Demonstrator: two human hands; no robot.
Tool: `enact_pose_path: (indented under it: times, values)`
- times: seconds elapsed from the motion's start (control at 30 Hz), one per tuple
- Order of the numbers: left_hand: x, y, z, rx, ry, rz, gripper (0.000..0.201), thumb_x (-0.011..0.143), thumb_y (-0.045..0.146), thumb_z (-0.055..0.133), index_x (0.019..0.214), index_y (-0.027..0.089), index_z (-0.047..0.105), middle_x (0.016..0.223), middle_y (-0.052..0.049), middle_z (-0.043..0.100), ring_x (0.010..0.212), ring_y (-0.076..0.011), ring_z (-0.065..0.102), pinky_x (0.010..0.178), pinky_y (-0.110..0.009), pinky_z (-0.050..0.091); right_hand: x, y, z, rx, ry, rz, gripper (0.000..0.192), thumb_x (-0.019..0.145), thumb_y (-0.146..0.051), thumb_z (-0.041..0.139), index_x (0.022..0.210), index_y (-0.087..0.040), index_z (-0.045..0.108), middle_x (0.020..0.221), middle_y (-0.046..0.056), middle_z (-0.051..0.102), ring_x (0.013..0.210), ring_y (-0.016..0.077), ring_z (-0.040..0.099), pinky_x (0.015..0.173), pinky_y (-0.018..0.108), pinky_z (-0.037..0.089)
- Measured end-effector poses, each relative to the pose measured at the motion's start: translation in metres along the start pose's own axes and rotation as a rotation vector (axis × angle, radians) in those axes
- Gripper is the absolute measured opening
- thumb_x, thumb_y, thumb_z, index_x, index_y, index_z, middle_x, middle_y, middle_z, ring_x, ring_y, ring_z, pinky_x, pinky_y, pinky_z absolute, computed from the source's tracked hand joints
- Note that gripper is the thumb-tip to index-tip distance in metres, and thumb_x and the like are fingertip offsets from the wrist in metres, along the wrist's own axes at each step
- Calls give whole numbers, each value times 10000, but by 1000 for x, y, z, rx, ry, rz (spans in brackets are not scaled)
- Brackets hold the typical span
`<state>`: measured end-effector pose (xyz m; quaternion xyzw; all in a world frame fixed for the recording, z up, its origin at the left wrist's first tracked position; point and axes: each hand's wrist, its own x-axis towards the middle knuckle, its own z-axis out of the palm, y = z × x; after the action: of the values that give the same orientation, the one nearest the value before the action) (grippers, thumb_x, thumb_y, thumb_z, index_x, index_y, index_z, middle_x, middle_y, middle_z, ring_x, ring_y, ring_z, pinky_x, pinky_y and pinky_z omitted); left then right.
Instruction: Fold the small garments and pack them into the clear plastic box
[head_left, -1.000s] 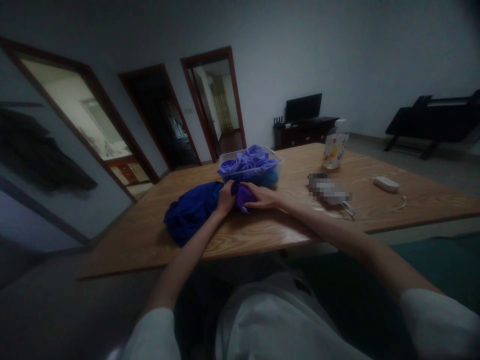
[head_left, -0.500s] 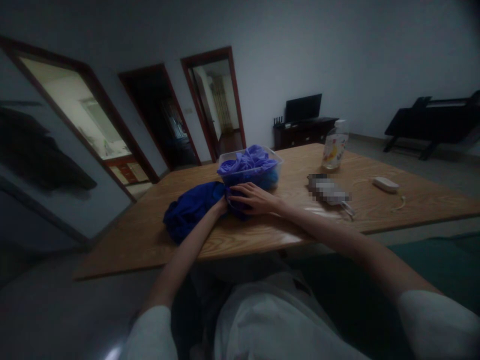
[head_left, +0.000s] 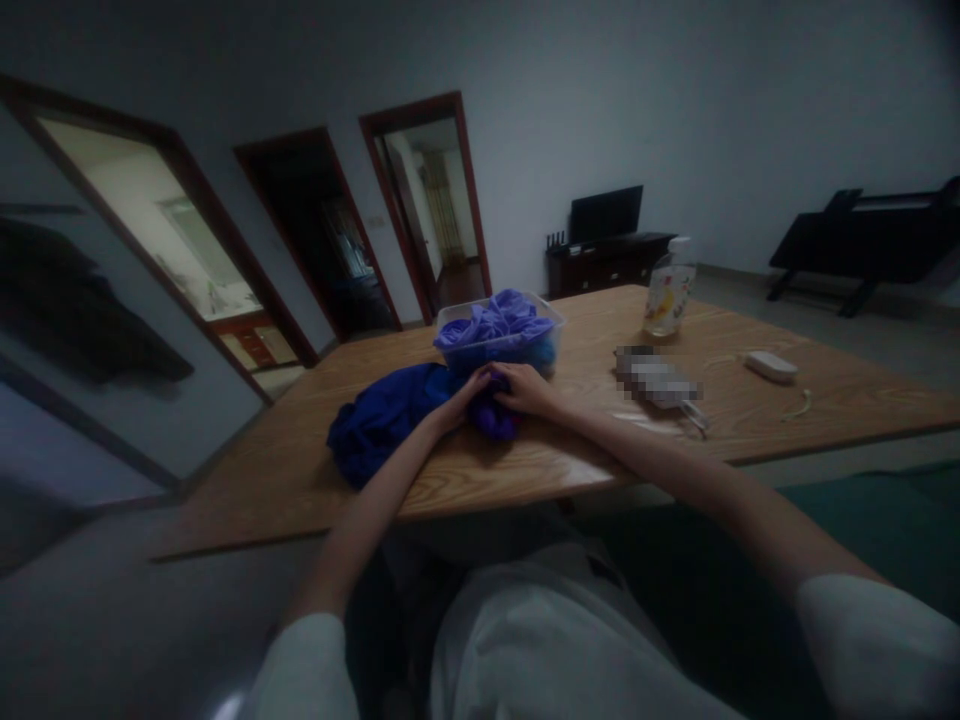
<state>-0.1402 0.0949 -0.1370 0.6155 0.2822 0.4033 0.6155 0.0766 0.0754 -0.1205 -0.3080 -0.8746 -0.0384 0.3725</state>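
On the wooden table my left hand and my right hand both close around a small purple cloth bundle. Their fingers meet over its top. Left of the bundle lies a heap of dark blue cloth, touching my left hand. Just behind my hands stands a clear plastic box filled with rolled purple and blue cloths.
A clear pump bottle stands at the table's far side. A blurred oblong object and a white device with a cord lie to the right. Doorways, a dark TV stand and a black bench line the room behind.
My right hand lay flat on the purple bundle; both hands have now come together on top of it, and the bundle looks tighter and sits slightly nearer me.
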Motion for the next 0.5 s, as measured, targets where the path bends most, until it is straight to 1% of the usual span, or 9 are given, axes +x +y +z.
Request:
enact_pose_path:
  times: [0.07, 0.13, 0.23, 0.37, 0.43, 0.5]
  values:
    - [1, -1, 4, 65, -22, -19, 729, 883, 478, 813, 1546, 318, 555, 1544, -55, 617, 1478, -303, 533, 1263, -455, 418, -1, 2, 2, 27, 15, 57, 469, 915, -239, 688, 1368, -136, 623, 1273, 153, 753, 1095, 308, 748, 951, 394, 577]
    - [3, -1, 8, 105, -23, -27, 753, 858, 493, 840, 1531, 284, 573, 1562, -77, 601, 1508, -340, 494, 1287, -478, 382, -1, 4, 4, 9, 13, 81, 463, 923, -266, 689, 1355, -111, 635, 1291, 183, 748, 1104, 325, 751, 955, 405, 579]
    - [7, -2, 9, 138, -21, -1, 685, 863, 518, 827, 1453, 225, 641, 1525, -106, 632, 1509, -360, 485, 1300, -505, 355, -1, 6, 4, -15, -29, 69, 468, 922, -272, 691, 1352, -95, 630, 1297, 203, 740, 1131, 327, 743, 973, 408, 578]
    - [11, -8, 3, 135, -31, 36, 618, 875, 475, 821, 1414, 212, 673, 1493, -103, 660, 1499, -353, 498, 1306, -511, 349, 0, 5, 1, -11, -89, 14, 453, 916, -253, 698, 1339, -114, 610, 1257, 175, 733, 1134, 315, 726, 996, 414, 578]
    - [13, -13, -3, 116, 14, 20, 559, 921, 457, 776, 1419, 223, 676, 1476, -94, 674, 1497, -341, 501, 1308, -504, 351, 0, 2, -1, -2, -85, -25, 522, 923, -251, 693, 1409, -119, 555, 1340, 179, 680, 1173, 317, 708, 1000, 425, 585]
    - [14, -18, -9, 91, 86, -34, 503, 980, 436, 704, 1436, 226, 666, 1464, -90, 684, 1490, -330, 512, 1298, -503, 372, -1, -2, -4, 12, -62, -54, 631, 955, -293, 678, 1522, -132, 452, 1455, 192, 590, 1218, 318, 687, 977, 426, 602]
